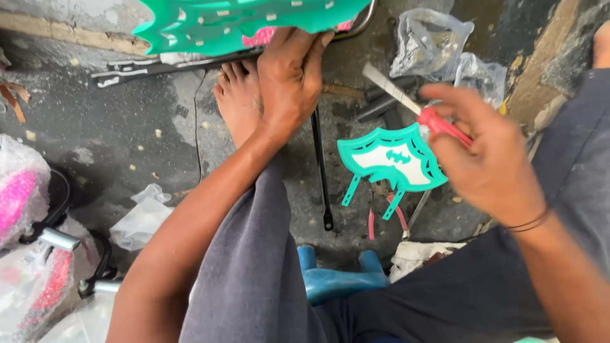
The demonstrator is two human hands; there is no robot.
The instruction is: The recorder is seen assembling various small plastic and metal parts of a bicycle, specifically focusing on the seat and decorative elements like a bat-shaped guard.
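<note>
While reaching forward over the knee, left hand [289, 79] pressed palm-down, fingers clamped on edge of big teal panel [248, 22] at top. On the floor [127, 133] further right, small teal shield [391, 159]. Right hand [489, 159] raised, blurred, fingers pinched on red-handled screwdriver [413, 105], blade pointing up-left.

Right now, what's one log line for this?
left hand: pressing on big teal panel | right hand: holding red-handled tool, blurred | small teal shield piece: lying on floor
</note>
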